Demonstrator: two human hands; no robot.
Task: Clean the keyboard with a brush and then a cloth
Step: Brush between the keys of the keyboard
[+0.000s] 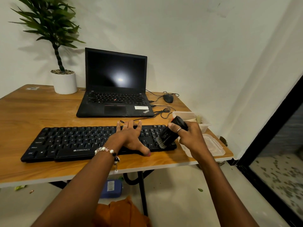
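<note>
Keyboard (pixel 68 141) near the counter's (pixel 32 112) front edge is pressed by the spread left hand (pixel 131 138) — brush (pixel 170 133) gripped in the right hand (pixel 190 136), bristles on its right-end keys.

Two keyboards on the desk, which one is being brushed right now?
The separate black Zebronics keyboard at the desk's front edge. The right hand holds the brush on its right end; the left hand rests on it. The laptop behind is untouched.

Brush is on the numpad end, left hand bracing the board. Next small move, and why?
Probably sweep the brush leftward along the keyboard: the right hand holds its bristles on the right-end keys, the left hand lies flat steadying the middle, and the letter keys look unbrushed.
</note>
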